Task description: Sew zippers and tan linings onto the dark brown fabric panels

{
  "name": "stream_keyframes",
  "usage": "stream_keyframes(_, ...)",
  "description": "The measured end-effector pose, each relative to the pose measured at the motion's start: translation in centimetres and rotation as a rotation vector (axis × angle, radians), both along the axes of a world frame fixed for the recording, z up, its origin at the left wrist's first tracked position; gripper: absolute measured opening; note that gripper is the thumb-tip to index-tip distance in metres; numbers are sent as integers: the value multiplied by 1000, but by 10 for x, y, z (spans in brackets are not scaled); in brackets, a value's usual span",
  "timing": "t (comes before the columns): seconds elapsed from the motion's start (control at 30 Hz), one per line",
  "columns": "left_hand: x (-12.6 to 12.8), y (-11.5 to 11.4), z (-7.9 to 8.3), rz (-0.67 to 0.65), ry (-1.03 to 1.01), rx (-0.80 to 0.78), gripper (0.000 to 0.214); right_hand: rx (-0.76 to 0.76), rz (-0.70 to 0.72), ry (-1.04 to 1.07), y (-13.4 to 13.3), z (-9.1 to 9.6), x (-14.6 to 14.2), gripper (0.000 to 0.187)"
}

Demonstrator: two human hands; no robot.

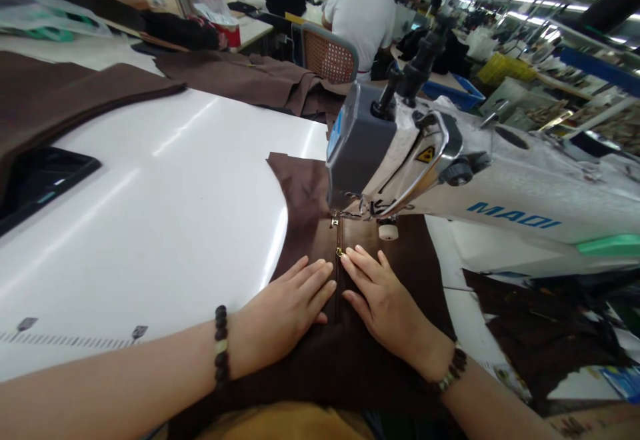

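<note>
A brown fabric piece (300, 193) with a zipper (339, 251) down its middle lies under the needle of a white sewing machine (500, 193). My left hand (290, 307) lies flat on the fabric just left of the zipper, fingers stretched out and together. On the other side of the zipper my right hand (385, 303) also presses flat on the cloth, fingertips close to the gold zipper pull. Both hands sit just in front of the presser foot (345, 215). Each wrist wears a bead bracelet.
The white worktable (165, 213) spreads to the left, with more brown fabric (60, 100) stacked at its far left and back. A person in a white shirt (363, 17) sits on a chair ahead. Dark fabric scraps (545, 333) lie at the right.
</note>
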State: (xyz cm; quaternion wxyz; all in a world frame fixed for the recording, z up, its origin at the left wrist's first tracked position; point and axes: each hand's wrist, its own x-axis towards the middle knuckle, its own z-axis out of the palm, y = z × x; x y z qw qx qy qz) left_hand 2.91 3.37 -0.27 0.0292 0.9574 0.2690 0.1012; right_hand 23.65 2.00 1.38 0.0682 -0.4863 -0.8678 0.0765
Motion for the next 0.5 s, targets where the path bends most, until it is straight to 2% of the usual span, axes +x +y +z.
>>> stream_keyframes(0.23, 3, 15, 1, 10, -26, 10, 39, 70, -113, -23, 6, -1, -12, 42)
stream_keyframes(0.5, 4, 36, 5, -20, -58, -5, 37, 125, -145, -23, 22, -3, -17, 43)
